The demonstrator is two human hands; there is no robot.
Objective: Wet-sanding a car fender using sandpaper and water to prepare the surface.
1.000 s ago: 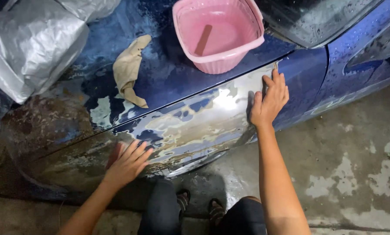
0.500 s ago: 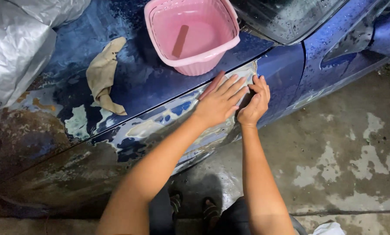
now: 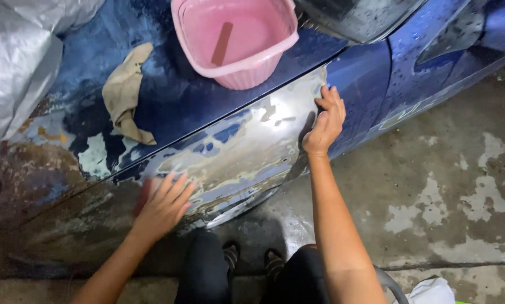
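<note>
My left hand point(image 3: 163, 205) lies flat, fingers spread, on the lower left of a blue car panel point(image 3: 235, 152) whose paint is worn to pale patches. The hand is motion-blurred, and a reddish-brown smear shows at its left edge; I cannot tell whether something is under the palm. My right hand point(image 3: 325, 121) rests flat against the right end of the worn patch, beside the panel seam, and holds nothing.
A pink basin point(image 3: 235, 39) of water with a brown strip point(image 3: 222, 43) in it stands on the car top. A tan rag point(image 3: 126, 93) lies to its left, grey plastic sheeting point(image 3: 16, 67) further left. Wet concrete floor point(image 3: 444, 191) lies to the right. My legs and feet point(image 3: 247, 264) are below.
My left hand has swept from beside the right hand back down to the lower left of the panel. The right hand has stayed at the seam.
</note>
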